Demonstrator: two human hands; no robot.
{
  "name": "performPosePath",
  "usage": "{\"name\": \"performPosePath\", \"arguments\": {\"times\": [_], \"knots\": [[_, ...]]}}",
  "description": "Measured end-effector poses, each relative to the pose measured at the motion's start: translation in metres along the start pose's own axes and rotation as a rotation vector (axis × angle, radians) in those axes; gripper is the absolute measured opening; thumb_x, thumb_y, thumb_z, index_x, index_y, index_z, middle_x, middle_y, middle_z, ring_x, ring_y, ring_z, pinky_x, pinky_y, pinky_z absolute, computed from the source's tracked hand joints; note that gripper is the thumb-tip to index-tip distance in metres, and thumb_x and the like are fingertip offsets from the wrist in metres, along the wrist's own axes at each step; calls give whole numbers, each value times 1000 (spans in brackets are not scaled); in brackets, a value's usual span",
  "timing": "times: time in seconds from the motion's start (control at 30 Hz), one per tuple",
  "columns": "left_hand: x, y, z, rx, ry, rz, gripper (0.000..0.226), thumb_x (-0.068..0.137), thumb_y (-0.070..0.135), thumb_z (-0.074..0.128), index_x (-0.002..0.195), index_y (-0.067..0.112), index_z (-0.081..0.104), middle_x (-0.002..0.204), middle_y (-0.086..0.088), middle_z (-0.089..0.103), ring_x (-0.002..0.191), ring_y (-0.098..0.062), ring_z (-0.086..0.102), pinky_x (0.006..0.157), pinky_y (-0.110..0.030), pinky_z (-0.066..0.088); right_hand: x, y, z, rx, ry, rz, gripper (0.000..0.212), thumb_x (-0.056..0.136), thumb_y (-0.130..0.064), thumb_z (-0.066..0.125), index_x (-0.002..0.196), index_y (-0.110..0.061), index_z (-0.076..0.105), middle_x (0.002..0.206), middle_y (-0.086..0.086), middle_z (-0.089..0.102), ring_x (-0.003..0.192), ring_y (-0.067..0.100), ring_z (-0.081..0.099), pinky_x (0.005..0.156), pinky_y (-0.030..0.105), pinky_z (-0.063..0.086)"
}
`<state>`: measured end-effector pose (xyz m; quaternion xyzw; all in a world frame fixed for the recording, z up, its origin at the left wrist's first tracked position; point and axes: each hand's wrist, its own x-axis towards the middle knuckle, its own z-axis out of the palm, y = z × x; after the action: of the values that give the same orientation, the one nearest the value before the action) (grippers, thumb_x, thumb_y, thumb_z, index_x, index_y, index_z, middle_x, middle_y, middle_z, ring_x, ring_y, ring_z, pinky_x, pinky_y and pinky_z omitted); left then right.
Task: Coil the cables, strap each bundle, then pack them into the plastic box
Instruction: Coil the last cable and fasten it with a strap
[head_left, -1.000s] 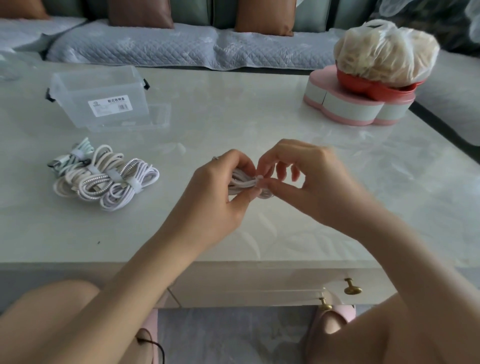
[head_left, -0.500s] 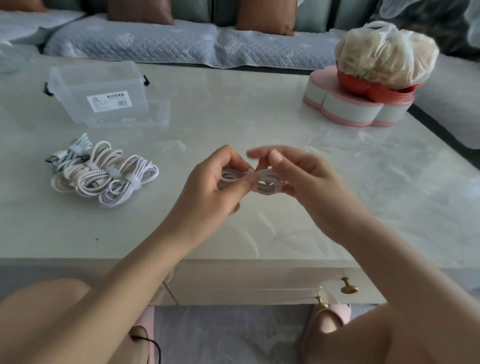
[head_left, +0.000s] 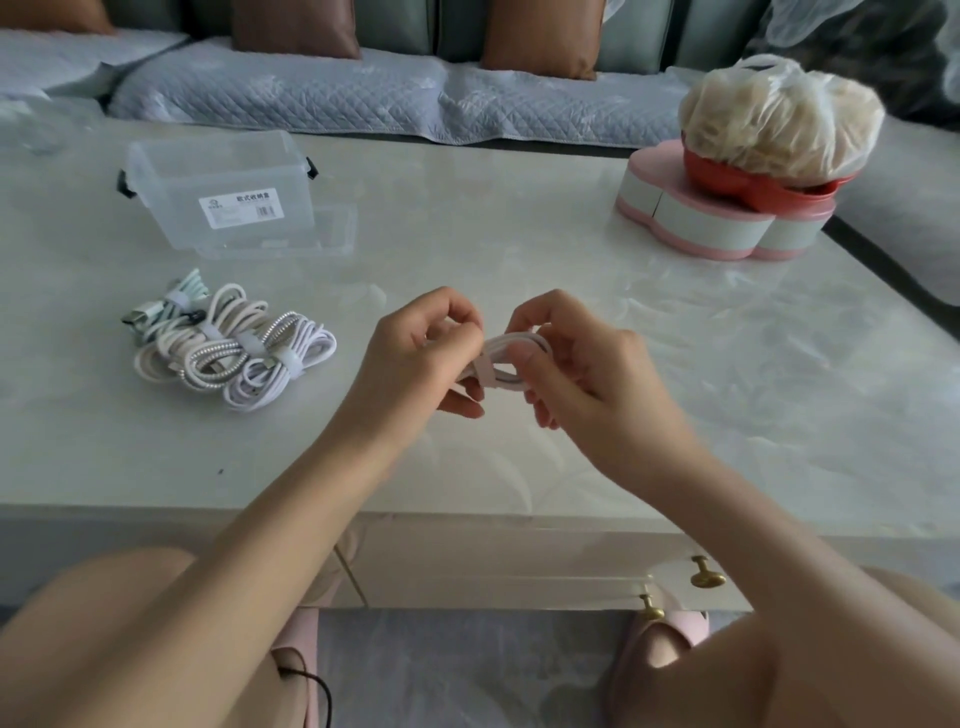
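Head view showed both hands raised just above the table (head_left: 597, 291), near its front edge, with one white cable (head_left: 514, 344) coiled between them. The left hand (head_left: 415, 358) had its fingers curled, thumb and fingertips pinching the coil's left end, where a pale strap (head_left: 480, 371) crossed the loops. The right hand (head_left: 587, 379) gripped the coil's right end, thumb pressed on the front of the loops and fingers curled behind them. Whether the strap was fastened could not be told. A heap of bundles (head_left: 234, 348), each with a strap round its middle, lay on the table to the left of the hands, well apart from them, the coils touching one another. Beyond the heap stood the clear box (head_left: 223, 192), open at the top, a white label on its near wall. Its lid (head_left: 335, 234) lay flat against the box's right side. At the table's far right sat a pink container (head_left: 701, 223) with a knotted bag (head_left: 779, 124) of pale contents on top.
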<state>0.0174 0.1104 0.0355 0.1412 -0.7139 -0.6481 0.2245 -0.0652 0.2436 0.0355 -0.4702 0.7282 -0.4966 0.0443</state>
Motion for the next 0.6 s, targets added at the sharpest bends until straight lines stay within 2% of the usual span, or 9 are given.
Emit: {"name": "performPosePath", "arguments": {"times": [0.07,0.13,0.17,0.23,0.3,0.4,0.5,0.6], "knots": [[0,-4,-3,23,-55,-8,18,67,34,60,82,24,61,89,-3,59,77,-11,62,65,-27,55,2,0,2,-56,45,0,7,91,-25,49,92,-19,52,57,6,54,51,26,48,50,43,42],[0,-8,-5,176,11,97,42,58,52,68,96,35,62,113,5,48,105,-4,55,88,-20,48,5,1,3,-72,116,15,10,91,-28,47,91,-20,53,53,-6,52,51,17,45,50,37,38],[0,-9,-6,277,67,205,46,58,55,70,99,36,61,116,6,44,113,-4,51,92,-17,44,6,2,4,-81,153,26,11,92,-29,47,92,-20,53,53,-9,51,50,14,44,50,36,37],[-1,-9,-6,338,124,354,40,64,48,73,96,25,64,106,8,52,105,-8,57,90,-28,50,4,2,6,-119,202,36,10,94,-28,46,93,-20,53,54,-8,51,48,12,42,48,34,33],[-5,-6,-5,264,110,302,30,71,34,77,93,17,64,88,13,62,85,-8,64,74,-40,57,1,-1,10,-149,210,22,14,94,-30,44,94,-19,52,58,-4,56,47,10,41,47,31,31],[-10,-7,0,175,75,240,15,81,8,71,93,14,63,80,12,65,76,-10,66,61,-40,59,-2,-5,17,-118,202,1,18,94,-30,43,97,-16,53,63,-9,59,48,5,45,48,23,30],[-10,-8,0,182,54,228,12,78,9,61,88,15,62,77,5,65,71,-14,67,62,-41,59,-4,-6,23,-146,189,-21,16,95,-28,42,98,-17,52,61,-17,55,50,1,46,47,19,31],[-9,-9,-6,265,23,249,13,73,11,58,84,14,64,73,1,66,67,-15,66,63,-44,58,-4,-7,24,-177,192,-19,17,94,-28,41,98,-16,52,58,-10,56,47,6,43,46,23,29]]}}
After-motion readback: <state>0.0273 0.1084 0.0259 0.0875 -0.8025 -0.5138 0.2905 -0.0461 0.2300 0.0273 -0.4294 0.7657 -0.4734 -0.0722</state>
